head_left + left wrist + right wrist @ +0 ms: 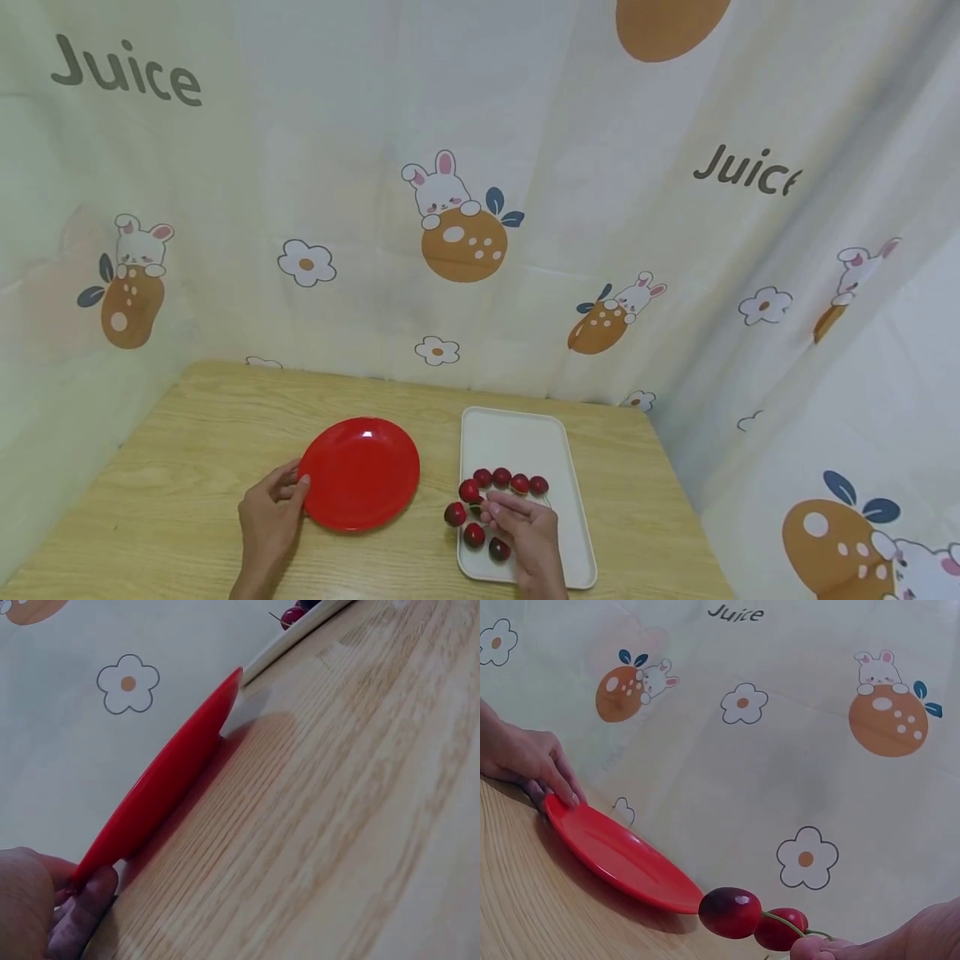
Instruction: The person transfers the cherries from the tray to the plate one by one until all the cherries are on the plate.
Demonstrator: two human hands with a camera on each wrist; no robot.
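Observation:
My left hand pinches the left rim of a round red plate, thumb on one side and fingers on the other. In the left wrist view the plate appears edge-on, close over the wooden table. My right hand, over the cream tray, pinches the thin green stems of two dark red cherries. They stick out beyond the fingertips, toward the plate. Several more cherries sit on the tray, a row of them beyond the hand and others to its left.
The light wooden table carries both plate and tray, with a strip of bare wood between them. A pale curtain printed with rabbits, oranges and flowers hangs behind the table and along its sides.

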